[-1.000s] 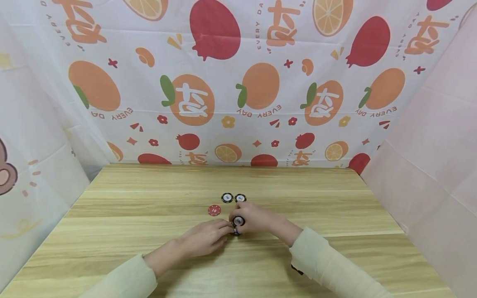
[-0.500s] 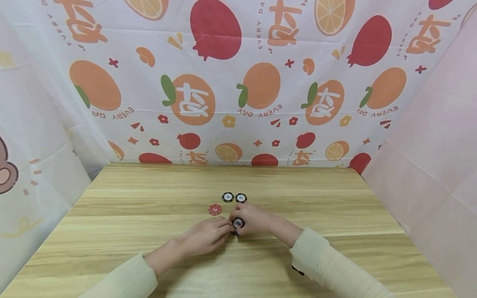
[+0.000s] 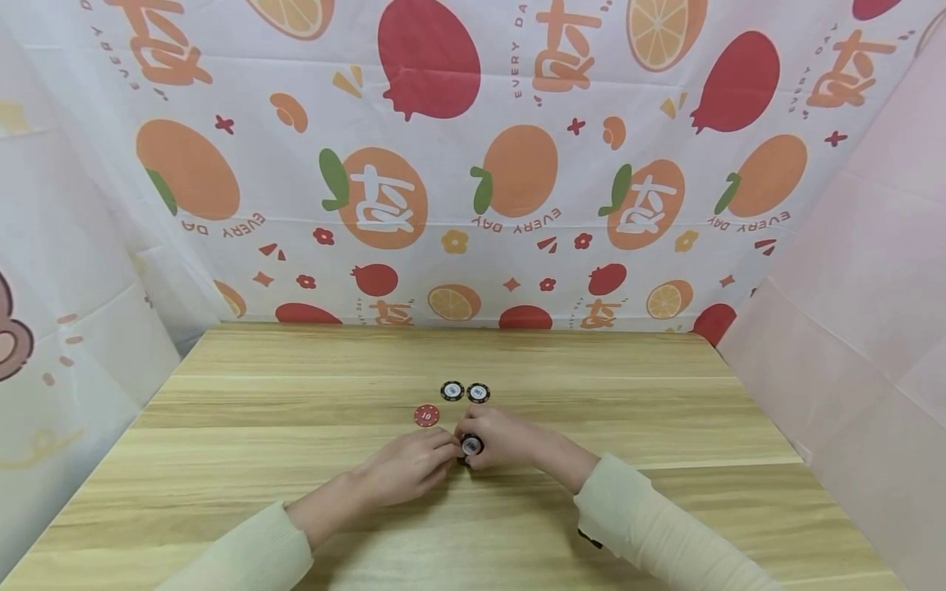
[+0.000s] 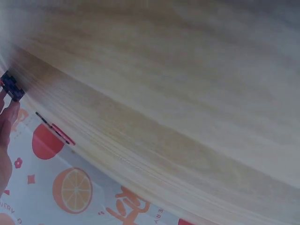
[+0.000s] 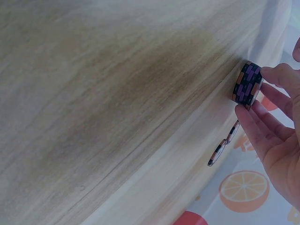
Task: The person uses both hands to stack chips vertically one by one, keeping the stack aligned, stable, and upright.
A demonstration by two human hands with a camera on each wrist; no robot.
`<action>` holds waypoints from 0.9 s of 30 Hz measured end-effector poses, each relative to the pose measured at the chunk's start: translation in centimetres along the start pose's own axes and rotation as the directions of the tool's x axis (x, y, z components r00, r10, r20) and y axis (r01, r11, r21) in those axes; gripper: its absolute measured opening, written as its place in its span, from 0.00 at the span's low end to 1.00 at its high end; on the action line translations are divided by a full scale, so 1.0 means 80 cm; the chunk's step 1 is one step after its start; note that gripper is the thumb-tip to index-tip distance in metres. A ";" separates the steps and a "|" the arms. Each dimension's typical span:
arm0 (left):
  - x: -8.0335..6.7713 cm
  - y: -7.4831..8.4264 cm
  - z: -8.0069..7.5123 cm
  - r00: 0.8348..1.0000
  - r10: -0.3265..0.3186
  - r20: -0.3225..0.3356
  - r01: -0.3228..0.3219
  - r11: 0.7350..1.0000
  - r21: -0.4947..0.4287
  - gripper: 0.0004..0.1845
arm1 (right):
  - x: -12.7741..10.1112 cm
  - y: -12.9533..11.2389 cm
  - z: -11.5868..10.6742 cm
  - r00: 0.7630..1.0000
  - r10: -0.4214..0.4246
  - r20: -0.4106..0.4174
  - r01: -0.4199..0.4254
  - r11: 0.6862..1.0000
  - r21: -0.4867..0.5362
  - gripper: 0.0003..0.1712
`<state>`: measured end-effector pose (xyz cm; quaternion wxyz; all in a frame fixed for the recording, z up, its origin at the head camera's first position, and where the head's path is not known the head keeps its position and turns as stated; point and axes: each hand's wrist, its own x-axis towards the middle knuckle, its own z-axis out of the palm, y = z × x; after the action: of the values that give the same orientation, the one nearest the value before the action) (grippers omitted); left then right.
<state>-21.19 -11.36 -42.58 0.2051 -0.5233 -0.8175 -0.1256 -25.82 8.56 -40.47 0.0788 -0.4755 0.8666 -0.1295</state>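
We reach both forearms inward over the table (image 3: 259,460); our right hand (image 3: 497,437) pinches the chip stack (image 3: 470,447), our left hand (image 3: 405,469) touches it, fingers loosely curled.

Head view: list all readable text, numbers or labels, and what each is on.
"10": red chip on the table.
"EVERY DAY": backdrop cloth, printed upside down and repeated under the oranges.
Two black chips: white centre labels too small to read.
Chip stack between the hands: top label blurred.
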 end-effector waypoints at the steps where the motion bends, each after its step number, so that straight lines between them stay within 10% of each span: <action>1: 0.000 0.000 0.000 1.000 0.000 -0.001 0.000 1.000 0.000 0.12 | 0.000 0.000 0.000 1.000 0.002 0.000 -0.002 1.000 0.002 0.14; 27: 0.002 0.000 0.001 1.000 -0.005 0.024 0.005 1.000 0.009 0.13 | -0.001 -0.004 0.004 0.999 0.038 0.006 -0.038 0.999 -0.011 0.27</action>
<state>-21.21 -11.23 -42.58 0.1973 -0.5218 -0.8218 -0.1160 -25.38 8.41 -40.69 0.0811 -0.4599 0.8758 -0.1220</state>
